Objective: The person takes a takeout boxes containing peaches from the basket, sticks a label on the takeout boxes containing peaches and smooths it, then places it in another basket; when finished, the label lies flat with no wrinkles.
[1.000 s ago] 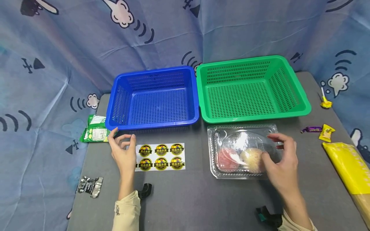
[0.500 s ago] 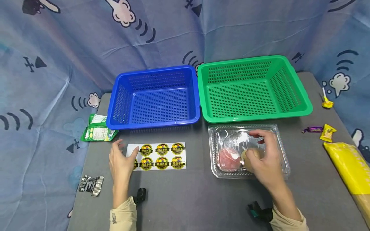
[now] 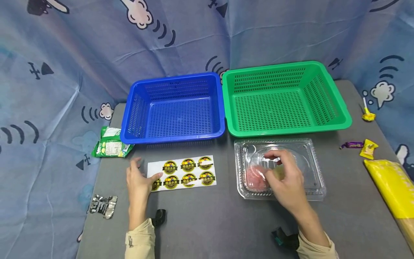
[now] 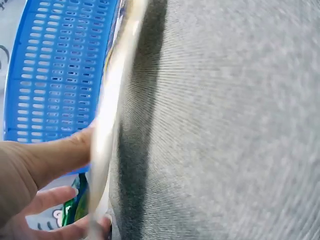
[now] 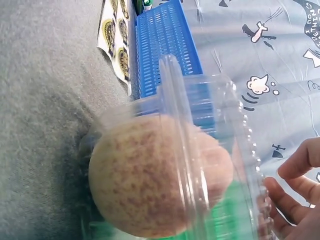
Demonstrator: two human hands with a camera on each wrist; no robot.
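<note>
A: What does the left hand (image 3: 139, 180) do?

B: It pinches the left edge of the sticker sheet (image 3: 182, 172), thumb on top. The left wrist view shows the sheet (image 4: 107, 120) edge-on, lifted off the grey desk (image 3: 210, 223) at that end, with fingers (image 4: 47, 197) beneath it. The sheet carries six round yellow-and-black labels in two rows and lies just in front of the blue basket (image 3: 174, 108).

A: And the right hand (image 3: 286, 178)?

B: It rests on the lid of the clear plastic clamshell box (image 3: 279, 169), fingers bent over the raised dome. Whether they grip the lid or only press on it cannot be told. In the right wrist view the fingertips (image 5: 295, 187) lie at the box's rim (image 5: 250, 165).

A: Where is the box, and what does it hold?

B: It sits on the desk directly in front of the green basket (image 3: 284, 99), well apart from the sheet. Inside are a speckled tan fruit (image 5: 155, 175) and a reddish fruit (image 3: 253, 176) to its left.

A: What else lies on the desk?

B: A green snack packet (image 3: 110, 146) beside the blue basket's left corner, a silver-and-black wrapper (image 3: 102, 204) near the left edge, a purple candy (image 3: 350, 145) and a small yellow sachet (image 3: 368, 148) to the right, a yellow lollipop (image 3: 367, 114) beyond them, and a long yellow package (image 3: 392, 190) at the right edge. The two baskets stand side by side, touching.
</note>
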